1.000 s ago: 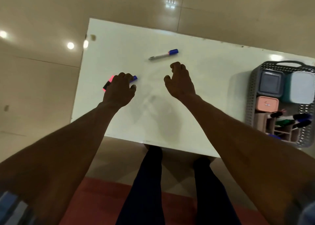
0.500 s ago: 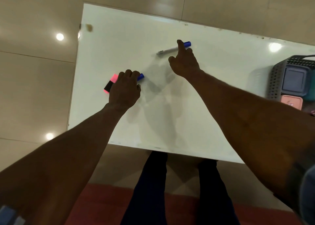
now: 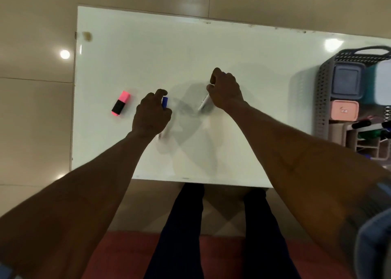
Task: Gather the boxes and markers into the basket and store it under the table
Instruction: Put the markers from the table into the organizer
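A white, glossy rectangular table (image 3: 211, 50) fills the upper view, seen from above, its near edge just above the person's dark-trousered legs. Bare tabletop stretches between the hands and the far edge, and between the right hand and the basket. Glossy beige floor tiles (image 3: 31, 120) surround the table.

The left hand (image 3: 151, 114), near centre, is curled around a blue-capped marker (image 3: 165, 102), the cap poking out toward 12 o'clock; its pale barrel is blurred below the hand. The right hand (image 3: 225, 90), at the left hand's 2 o'clock, grips a white marker (image 3: 205, 103) whose barrel slants out toward 7 o'clock.

At the left hand's 9 o'clock a stubby pink-and-black highlighter (image 3: 120, 103) lies flat on the table, apart from the fingers.

At the far right, 3 o'clock, a grey perforated plastic basket (image 3: 322, 92) sits on the table. It holds a grey square box (image 3: 347, 81), a small pink box (image 3: 344, 110), and several markers (image 3: 368, 124).
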